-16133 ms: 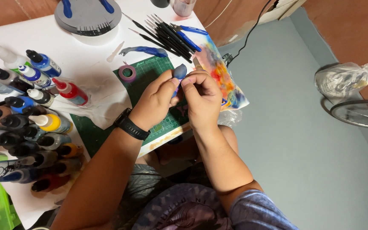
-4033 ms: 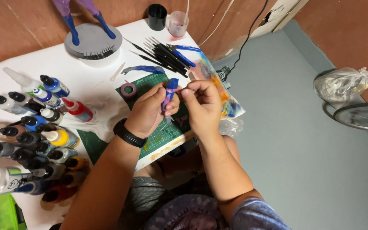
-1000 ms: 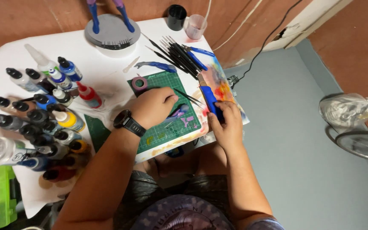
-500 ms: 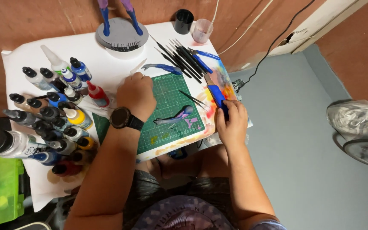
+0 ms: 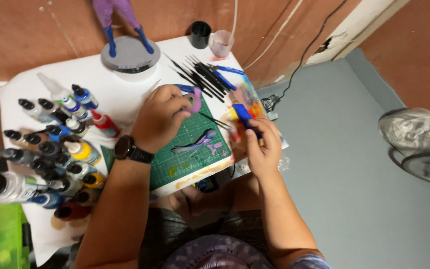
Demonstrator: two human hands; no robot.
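Item: my left hand [image 5: 161, 117], fingers pinched on a pink tape roll [image 5: 195, 101] at the far corner of the green cutting mat [image 5: 185, 149]. My right hand [image 5: 262, 147], fingers closed around a blue-handled tool [image 5: 245, 117] beside the paint palette [image 5: 247, 97]. Paint bottles [image 5: 51, 144] crowd the desk [image 5: 120, 94] at left.

Single head-worn view, looking steeply down from above the wearer's own lap and forearms. Faces forward over a white-covered surface [image 5: 125, 92] set against a brown wall at the frame top. Close range: left hand [image 5: 162, 117] and right hand [image 5: 262, 147] near frame centre over a green cutting mat [image 5: 190, 149]. Paint bottles [image 5: 55, 144] at the left edge, grey floor [image 5: 354, 164] filling the right. No second view.
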